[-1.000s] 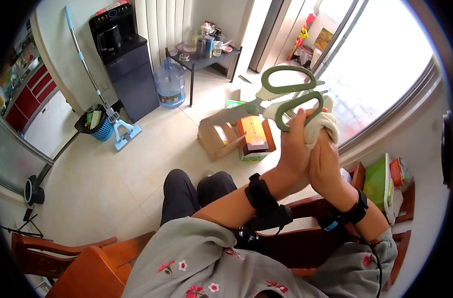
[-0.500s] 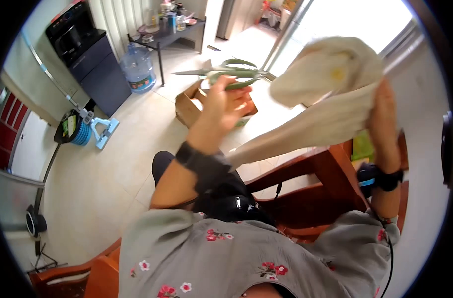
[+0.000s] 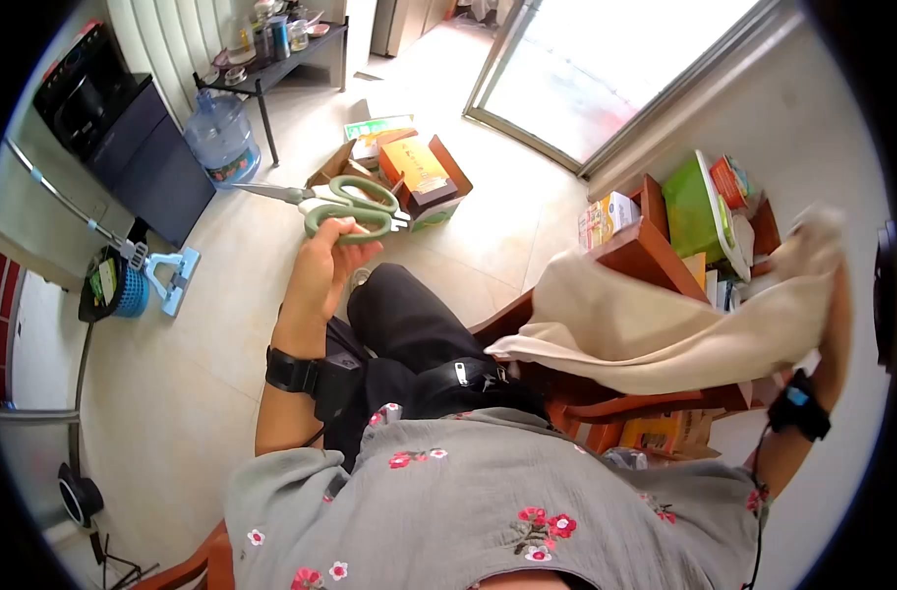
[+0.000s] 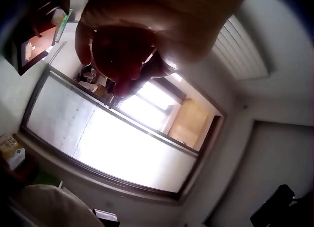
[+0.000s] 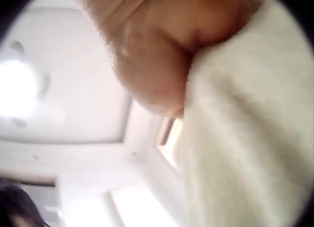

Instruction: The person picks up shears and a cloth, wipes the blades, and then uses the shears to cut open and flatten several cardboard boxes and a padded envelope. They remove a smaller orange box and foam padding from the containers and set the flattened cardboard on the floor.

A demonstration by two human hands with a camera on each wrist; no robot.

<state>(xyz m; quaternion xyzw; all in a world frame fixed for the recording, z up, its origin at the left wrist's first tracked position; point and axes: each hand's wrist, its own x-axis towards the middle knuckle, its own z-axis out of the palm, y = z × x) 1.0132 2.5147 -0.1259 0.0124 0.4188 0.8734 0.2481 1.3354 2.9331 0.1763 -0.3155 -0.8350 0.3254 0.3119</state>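
Toward the left of the head view, my left hand (image 3: 322, 270) holds a pair of scissors (image 3: 355, 208) by the green handles. Their blades (image 3: 271, 192) point left, away from the fingers. Far to the right, my right hand (image 3: 839, 310) grips one end of a cream cloth (image 3: 655, 334). This cloth trails leftward across the chair to near my lap, and its upper end is blurred. In the right wrist view the cloth (image 5: 245, 133) hangs from the hand (image 5: 152, 55), whose fingertips are hidden. The left wrist view shows the left hand (image 4: 162, 21) dark against the window.
On the floor ahead sits an opened carton with an orange box (image 3: 419, 169). A wooden chair (image 3: 645, 261) stands at my right, near a green bin (image 3: 699, 211) and a white printed box (image 3: 608, 218). A water jug (image 3: 220, 138) and mop (image 3: 173, 280) are at the left.
The hands, together at first, have moved apart. My left hand has carried the scissors left; my right hand has swung the cloth, bunched earlier, out to the right, where it hangs spread.
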